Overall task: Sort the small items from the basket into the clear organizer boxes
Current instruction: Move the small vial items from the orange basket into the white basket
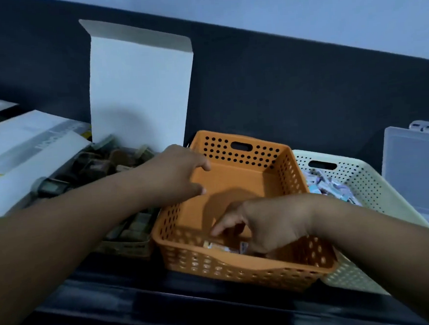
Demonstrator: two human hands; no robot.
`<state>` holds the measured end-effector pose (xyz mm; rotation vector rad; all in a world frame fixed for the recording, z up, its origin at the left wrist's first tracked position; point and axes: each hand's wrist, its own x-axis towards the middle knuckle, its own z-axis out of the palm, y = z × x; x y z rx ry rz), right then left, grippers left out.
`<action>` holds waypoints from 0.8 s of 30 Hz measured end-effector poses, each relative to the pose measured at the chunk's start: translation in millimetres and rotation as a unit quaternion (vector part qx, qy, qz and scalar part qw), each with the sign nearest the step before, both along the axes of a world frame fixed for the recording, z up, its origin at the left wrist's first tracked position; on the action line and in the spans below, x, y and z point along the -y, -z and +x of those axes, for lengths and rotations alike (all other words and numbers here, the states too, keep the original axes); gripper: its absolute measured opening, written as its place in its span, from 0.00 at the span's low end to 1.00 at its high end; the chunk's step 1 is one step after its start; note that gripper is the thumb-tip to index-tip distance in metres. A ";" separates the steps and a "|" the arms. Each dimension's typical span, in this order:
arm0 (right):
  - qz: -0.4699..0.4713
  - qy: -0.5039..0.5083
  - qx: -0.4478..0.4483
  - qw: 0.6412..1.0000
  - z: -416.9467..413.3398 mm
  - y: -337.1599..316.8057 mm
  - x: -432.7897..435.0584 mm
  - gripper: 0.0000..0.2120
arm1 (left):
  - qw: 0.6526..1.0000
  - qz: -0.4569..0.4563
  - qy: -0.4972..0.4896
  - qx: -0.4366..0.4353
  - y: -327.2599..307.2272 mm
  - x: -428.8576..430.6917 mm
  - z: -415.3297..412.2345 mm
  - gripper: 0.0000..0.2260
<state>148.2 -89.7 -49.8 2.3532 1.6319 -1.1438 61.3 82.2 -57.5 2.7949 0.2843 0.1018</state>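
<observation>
Head view: orange basket (235, 178) in frame centre, nearly empty; few small packets (224, 246) left in its lower corner. My right hand (271, 224) curls over them, grasp maybe not closed, cannot tell. My left hand (173, 172) relaxed, empty, above left rim. Clear organizer box (417, 173) at right edge.

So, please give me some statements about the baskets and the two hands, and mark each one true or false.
1. The right hand reaches into the orange basket. True.
2. The orange basket is full to its rim. False: most of its floor is bare; a few small items lie at the near end.
3. The cream basket stands on the left of the orange one. False: it stands on the right.
4. The left hand lies over the orange basket's left rim. True.
5. The white cardboard box is closed. False: its lid stands up, open.
</observation>
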 end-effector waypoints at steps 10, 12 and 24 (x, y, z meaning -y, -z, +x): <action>0.054 0.041 0.048 0.997 5.8 18.5 -10.6 0.14 | 0.999 0.003 0.027 0.035 11.4 -6.0 0.9 0.21; 0.053 0.052 0.069 0.995 9.4 20.8 -10.3 0.12 | 0.999 0.021 0.032 0.028 11.3 -5.4 2.0 0.22; -0.023 0.042 0.021 0.999 11.1 14.2 9.3 0.28 | 0.999 0.027 0.029 0.019 10.6 -3.3 2.2 0.22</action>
